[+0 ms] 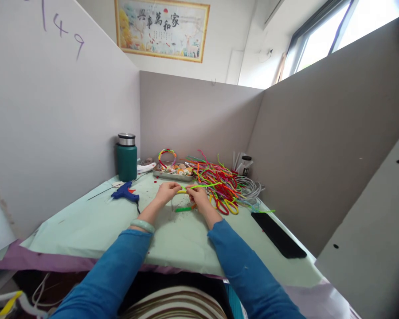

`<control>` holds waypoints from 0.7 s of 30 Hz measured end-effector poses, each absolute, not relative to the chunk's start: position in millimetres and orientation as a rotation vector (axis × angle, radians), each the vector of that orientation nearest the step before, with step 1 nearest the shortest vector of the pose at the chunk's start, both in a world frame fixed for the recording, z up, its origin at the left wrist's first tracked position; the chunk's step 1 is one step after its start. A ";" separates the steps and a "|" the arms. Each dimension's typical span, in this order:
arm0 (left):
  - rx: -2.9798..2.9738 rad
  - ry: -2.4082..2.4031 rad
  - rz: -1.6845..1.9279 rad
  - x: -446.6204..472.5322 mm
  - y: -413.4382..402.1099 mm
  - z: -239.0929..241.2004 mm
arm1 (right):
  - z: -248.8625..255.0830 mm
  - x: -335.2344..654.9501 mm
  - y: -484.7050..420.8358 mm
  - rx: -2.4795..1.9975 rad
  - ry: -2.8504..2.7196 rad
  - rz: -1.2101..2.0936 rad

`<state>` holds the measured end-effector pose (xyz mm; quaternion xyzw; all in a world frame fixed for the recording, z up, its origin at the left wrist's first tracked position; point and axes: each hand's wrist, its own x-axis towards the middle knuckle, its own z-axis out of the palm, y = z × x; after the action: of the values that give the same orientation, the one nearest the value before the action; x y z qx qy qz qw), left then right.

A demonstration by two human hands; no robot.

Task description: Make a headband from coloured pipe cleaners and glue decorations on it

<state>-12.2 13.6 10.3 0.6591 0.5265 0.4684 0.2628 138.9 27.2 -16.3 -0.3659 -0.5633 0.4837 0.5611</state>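
Lime-green pipe cleaner [202, 185] sits at the centre of the mint-green table mat [86, 221], lifted just off it and pinched between both hands. The left hand [166, 191] has its fingertips closed on the near end. The right hand [197, 198] grips the middle, so the free end pokes out toward 2 o'clock (probably held this way to keep it clear of the mat). A short green piece [184, 209] lies just below the hands. The tangled pile of coloured pipe cleaners [221, 188] lies within easy reach at 2 o'clock, with a metal tray [173, 175] of small trimmings at 12. The blue glue gun [124, 192] rests at 9 o'clock, the green flask [127, 158] at 10, and a flat black object [279, 235] at 4.
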 end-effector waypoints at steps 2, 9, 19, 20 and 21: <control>1.759 1.319 1.177 -10.4 9.9 11.7 | -17.9 140.2 30.6 -0.886 -1.271 1.146; 1.681 1.273 0.857 -12.8 5.8 13.5 | -9.1 144.2 27.2 -0.687 -1.328 1.139; 1.989 1.445 1.045 -10.0 16.7 2.3 | -21.1 145.9 33.2 -0.943 -1.469 0.989; 2.017 1.460 1.044 -10.2 16.7 2.1 | -22.3 145.4 33.9 -0.970 -1.488 0.954; 2.033 1.468 1.046 -10.4 16.7 2.3 | -22.7 145.0 34.3 -0.983 -1.493 0.930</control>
<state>-10.4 16.7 2.3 0.7314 0.5282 0.3764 0.2108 145.0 34.3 -22.7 -0.4123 -0.6266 0.3901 0.5341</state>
